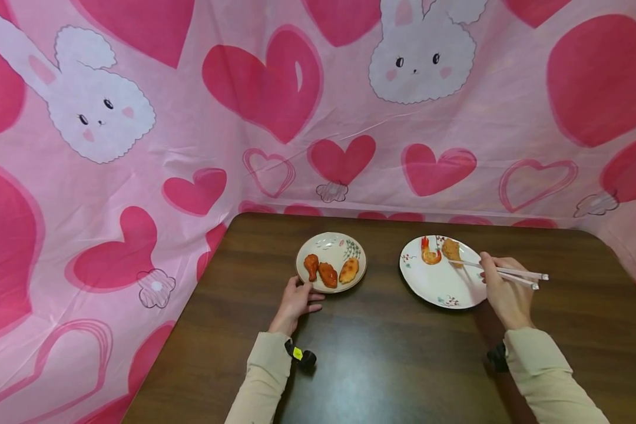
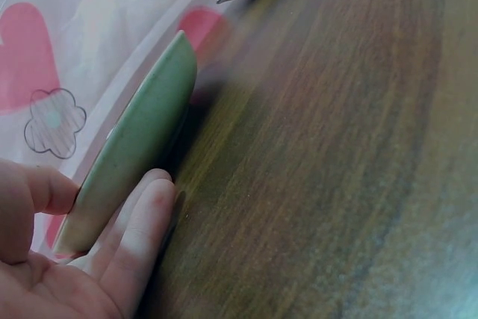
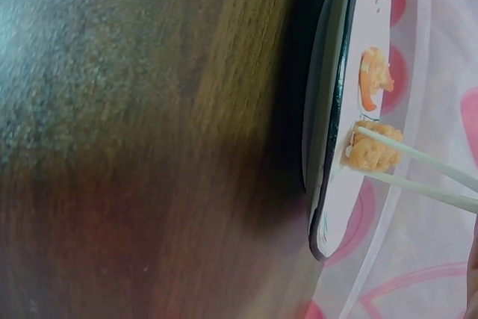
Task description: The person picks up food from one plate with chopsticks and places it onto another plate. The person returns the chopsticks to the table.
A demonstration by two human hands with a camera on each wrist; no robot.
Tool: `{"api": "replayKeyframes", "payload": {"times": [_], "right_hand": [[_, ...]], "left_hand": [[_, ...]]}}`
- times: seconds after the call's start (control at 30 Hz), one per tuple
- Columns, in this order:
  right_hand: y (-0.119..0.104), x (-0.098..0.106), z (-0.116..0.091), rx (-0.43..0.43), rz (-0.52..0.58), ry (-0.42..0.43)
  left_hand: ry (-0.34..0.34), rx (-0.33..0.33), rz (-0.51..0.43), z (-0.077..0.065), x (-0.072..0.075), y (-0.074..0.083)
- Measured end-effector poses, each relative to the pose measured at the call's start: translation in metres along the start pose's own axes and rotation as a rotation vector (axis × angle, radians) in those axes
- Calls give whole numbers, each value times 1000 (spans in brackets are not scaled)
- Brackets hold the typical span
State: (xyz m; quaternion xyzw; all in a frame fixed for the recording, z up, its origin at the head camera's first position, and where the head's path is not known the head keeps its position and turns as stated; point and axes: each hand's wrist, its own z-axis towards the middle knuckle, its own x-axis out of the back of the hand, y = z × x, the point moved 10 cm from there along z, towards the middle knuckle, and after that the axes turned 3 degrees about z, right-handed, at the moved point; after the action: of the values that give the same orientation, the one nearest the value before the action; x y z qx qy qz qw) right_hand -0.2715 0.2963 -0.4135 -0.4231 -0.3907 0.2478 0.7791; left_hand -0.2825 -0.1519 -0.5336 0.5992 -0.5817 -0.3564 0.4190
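In the middle of the head view, the left hand (image 1: 297, 303) pinches the near left rim of the small plate (image 1: 336, 247), thumb at the edge and fingers against the underside, probably to steady it on the bench (image 1: 371, 353); its drumstick (image 1: 311, 266), glazed brown piece (image 1: 328, 275) and yellow piece (image 1: 349, 270) lie along the near side, leaving the far part bare; right of centre stands the large plate (image 1: 429, 288), with a shrimp (image 1: 431, 257) and a golden fried piece (image 1: 452, 249) near its far rim; the right hand (image 1: 507, 297) pinches the chopsticks (image 1: 524, 273) over that plate's right edge, their tips spread about the fried piece, seemingly to grip it from both sides; whether it is lifted clear I cannot tell; pink patterned cloth (image 1: 275, 118) fills the upper frame behind.
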Motion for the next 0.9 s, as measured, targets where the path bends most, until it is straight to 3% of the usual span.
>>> {"api": "replayKeyframes", "payload": {"times": [0.4,0.63,0.9], "right_hand": [[-1,2,1,-16,-11,-3],[-12,8,1,47,-41,41],[-28,2,-1,73,105,47]], "left_hand": [[5,-3,0,1,1,1],[8,1,4,0,1,1],[5,-3,-3,-1,1,1]]}}
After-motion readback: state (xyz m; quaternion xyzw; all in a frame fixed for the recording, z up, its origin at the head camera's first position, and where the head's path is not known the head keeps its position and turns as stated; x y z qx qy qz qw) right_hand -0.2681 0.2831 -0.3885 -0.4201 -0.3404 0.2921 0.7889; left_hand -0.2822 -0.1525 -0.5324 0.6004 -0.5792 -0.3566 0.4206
